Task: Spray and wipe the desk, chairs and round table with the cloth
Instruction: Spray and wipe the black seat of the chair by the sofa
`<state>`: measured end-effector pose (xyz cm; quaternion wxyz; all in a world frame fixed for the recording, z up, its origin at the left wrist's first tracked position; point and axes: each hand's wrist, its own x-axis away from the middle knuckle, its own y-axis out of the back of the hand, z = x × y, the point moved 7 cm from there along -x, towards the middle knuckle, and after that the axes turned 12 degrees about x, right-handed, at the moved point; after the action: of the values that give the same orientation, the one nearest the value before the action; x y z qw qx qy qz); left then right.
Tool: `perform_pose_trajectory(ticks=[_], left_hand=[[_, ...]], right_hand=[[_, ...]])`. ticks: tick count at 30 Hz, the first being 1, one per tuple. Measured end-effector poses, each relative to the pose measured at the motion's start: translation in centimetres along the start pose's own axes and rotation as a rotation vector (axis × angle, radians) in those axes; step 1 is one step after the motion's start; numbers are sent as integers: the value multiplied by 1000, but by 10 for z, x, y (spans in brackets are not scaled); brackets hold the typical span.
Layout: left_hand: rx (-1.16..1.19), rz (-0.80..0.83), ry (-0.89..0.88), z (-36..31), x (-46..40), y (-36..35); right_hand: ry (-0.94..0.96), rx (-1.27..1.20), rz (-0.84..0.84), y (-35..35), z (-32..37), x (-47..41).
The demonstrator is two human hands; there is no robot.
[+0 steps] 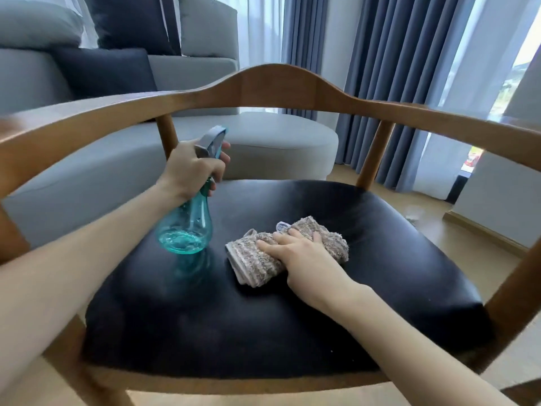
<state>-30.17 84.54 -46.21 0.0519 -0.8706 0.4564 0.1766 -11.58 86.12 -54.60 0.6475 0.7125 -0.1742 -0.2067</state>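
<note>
Two hands: left (191, 165) grips spray bottle (187, 227), right (301, 253) presses cloth (263, 259).

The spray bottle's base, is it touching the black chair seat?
Cannot tell. In the head view the left hand grips the teal spray bottle tilted, its base low over the black chair seat, but no clear gap or contact shows beneath it.

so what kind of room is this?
Looks like a living room or a hotel-style lounge: a grey sofa with dark cushions, floor-length blue curtains over a window, and the wooden chair with a black seat being wiped.
</note>
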Motion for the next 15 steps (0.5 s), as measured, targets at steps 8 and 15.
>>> perform_pose_trajectory(ticks=[8, 15], left_hand=[[5, 41, -32, -19, 30, 0], [7, 154, -48, -23, 49, -33]], right_hand=[[191, -121, -122, -1, 48, 51], [149, -48, -418, -9, 45, 71]])
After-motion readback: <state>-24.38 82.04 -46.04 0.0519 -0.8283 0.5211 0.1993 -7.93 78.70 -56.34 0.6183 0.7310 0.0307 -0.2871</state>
